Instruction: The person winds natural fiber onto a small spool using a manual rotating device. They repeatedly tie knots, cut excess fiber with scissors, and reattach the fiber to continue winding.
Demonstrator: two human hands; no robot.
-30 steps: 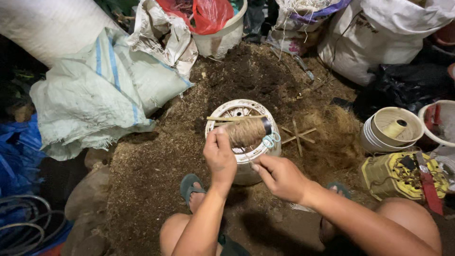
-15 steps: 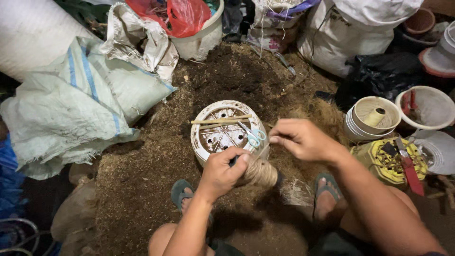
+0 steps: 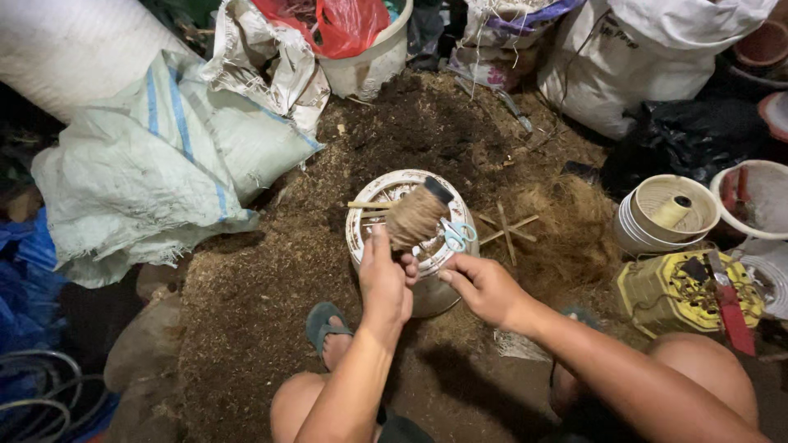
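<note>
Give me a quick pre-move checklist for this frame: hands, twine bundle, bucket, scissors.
1. Left hand grips the twine-wrapped bundle: ok.
2. Right hand close by, fingers pinched; a strand between them: cannot tell.
3. Bundle held over the white bucket, apart from the rim: ok.
4. Scissors lie on the bucket top, within reach: ok.
5. Stick rests across the bucket top: ok.
6. Crossed sticks lie on the ground beside the bucket, untouched: ok.

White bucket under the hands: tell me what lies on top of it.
On the white bucket lie a thin stick and blue-handled scissors. The left hand holds a twine-wound bundle above it, covering the middle of the top.
</note>
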